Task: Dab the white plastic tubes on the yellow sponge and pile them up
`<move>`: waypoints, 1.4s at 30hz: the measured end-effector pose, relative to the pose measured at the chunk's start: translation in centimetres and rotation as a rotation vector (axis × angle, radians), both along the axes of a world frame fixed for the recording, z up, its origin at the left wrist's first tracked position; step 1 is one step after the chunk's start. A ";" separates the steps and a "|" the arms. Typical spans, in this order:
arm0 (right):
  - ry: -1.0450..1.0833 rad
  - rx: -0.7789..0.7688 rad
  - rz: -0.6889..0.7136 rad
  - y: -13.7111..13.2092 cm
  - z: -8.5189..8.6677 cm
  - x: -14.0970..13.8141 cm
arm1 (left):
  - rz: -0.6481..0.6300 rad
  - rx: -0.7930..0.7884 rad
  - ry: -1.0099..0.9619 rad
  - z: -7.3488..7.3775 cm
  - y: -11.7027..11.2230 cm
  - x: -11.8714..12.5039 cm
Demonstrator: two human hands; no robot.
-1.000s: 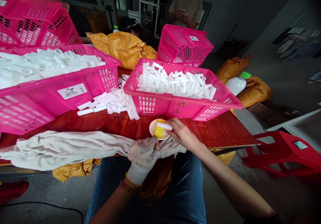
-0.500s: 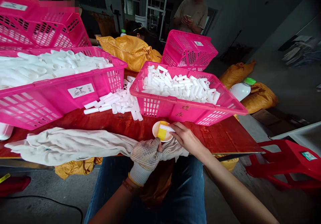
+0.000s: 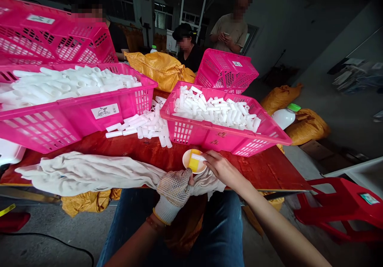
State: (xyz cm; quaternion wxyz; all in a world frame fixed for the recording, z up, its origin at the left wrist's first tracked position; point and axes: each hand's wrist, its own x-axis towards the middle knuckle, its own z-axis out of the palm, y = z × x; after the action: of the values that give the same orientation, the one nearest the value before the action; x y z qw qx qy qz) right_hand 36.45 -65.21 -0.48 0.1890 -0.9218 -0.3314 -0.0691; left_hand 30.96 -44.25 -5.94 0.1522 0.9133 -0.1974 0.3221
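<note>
My right hand (image 3: pixel 221 169), bare, pinches a short white plastic tube (image 3: pixel 198 157) and presses it on a yellow sponge (image 3: pixel 194 163). The sponge lies in a small round cream dish (image 3: pixel 187 159). My left hand (image 3: pixel 175 189), in a dotted mesh work glove, sits just below the dish, its thumb against the dish's near rim. A white cloth (image 3: pixel 89 173) runs along the table edge under that glove. Loose white tubes (image 3: pixel 143 125) lie on the red-brown wooden table (image 3: pixel 263 171), between two pink crates (image 3: pixel 209 133) (image 3: pixel 74 115) full of tubes.
Tilted pink crates (image 3: pixel 226 71) (image 3: pixel 54 40) stand behind. Yellow woven sacks (image 3: pixel 158 69) and a white bottle (image 3: pixel 283 118) with a green cap lie beyond. A red plastic stool (image 3: pixel 338 207) stands at right. A seated person (image 3: pixel 188 48) and a standing person (image 3: pixel 229 34) with a phone are farther back.
The whole view has shifted slightly as my head moved. Both hands stay at the dish, and the tube stays on the sponge. The seated person's head has come up.
</note>
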 end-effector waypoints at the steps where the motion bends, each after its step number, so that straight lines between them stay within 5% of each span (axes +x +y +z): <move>1: -0.002 0.004 -0.012 0.0 0.1 0.0 | 0.001 0.003 0.006 0.0 0.0 0.0; 19: -0.013 0.076 -0.040 0.3 -0.6 0.0 | -0.019 -0.023 0.049 -0.3 0.0 -0.1; 24: -0.030 0.091 -0.061 0.5 -0.3 -0.4 | 0.086 0.017 -0.043 0.0 -0.2 0.1; 28: -0.138 0.204 -0.095 0.7 0.5 -2.1 | 0.074 -0.070 -0.086 1.3 0.1 -0.9; 31: -0.241 0.244 -0.101 1.0 1.6 -4.0 | 0.095 -0.158 -0.271 3.7 0.1 -2.4; 35: -0.290 0.250 -0.099 1.6 3.0 -6.1 | 0.011 -0.007 -0.289 6.6 -0.4 -3.3; 42: -0.333 0.274 -0.155 1.7 4.0 -7.2 | -0.012 0.006 -0.338 6.3 0.1 -4.0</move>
State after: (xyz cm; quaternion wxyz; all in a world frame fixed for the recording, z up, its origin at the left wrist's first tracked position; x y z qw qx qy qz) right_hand 29.28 -63.48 3.49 0.2490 -0.8862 -0.2736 -0.2788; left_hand 26.94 -44.10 0.40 0.1162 0.8453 -0.2264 0.4697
